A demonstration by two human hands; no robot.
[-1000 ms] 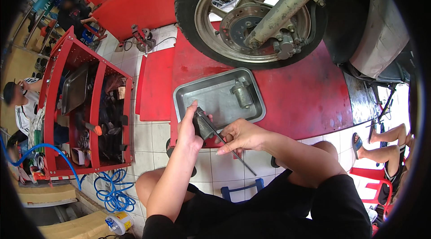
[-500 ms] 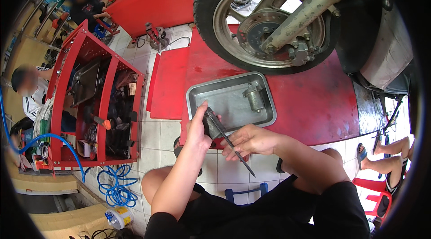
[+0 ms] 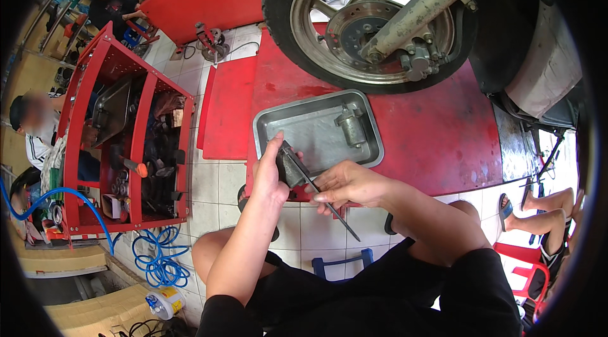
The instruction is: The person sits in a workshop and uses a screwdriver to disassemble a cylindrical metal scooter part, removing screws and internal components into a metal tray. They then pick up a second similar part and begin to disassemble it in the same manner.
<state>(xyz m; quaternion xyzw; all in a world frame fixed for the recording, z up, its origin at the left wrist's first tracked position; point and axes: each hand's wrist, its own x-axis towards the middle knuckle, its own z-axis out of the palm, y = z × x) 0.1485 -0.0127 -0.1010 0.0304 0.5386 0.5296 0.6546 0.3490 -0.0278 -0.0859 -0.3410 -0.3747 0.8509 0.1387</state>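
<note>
In front of the tray, my left hand (image 3: 269, 175) is wrapped round a dark metal cylinder (image 3: 291, 171), with the thumb pointing up along it. A long, thin dark rod (image 3: 347, 228) with a tapered end slants down to the right across the cylinder's side. My right hand (image 3: 345, 186) pinches this rod partway along, its thumb on the near side and some fingers hidden behind. Just beyond both hands sits a metal tray (image 3: 269, 115). At its right end lies a silvery-grey cylindrical part, like a small motor (image 3: 351, 127).
The tray rests on a red platform (image 3: 437, 141) under a motorbike's wheel (image 3: 297, 52). To the left stands a red tool cart (image 3: 104, 137) near a coiled blue hose (image 3: 158, 255). A blue stool (image 3: 342, 262) is between my legs. Other people are at left and right.
My right hand has shifted up the rod, closer to the cylinder, and its thumb now presses on it. The whole view has moved slightly; the left hand keeps its hold.
</note>
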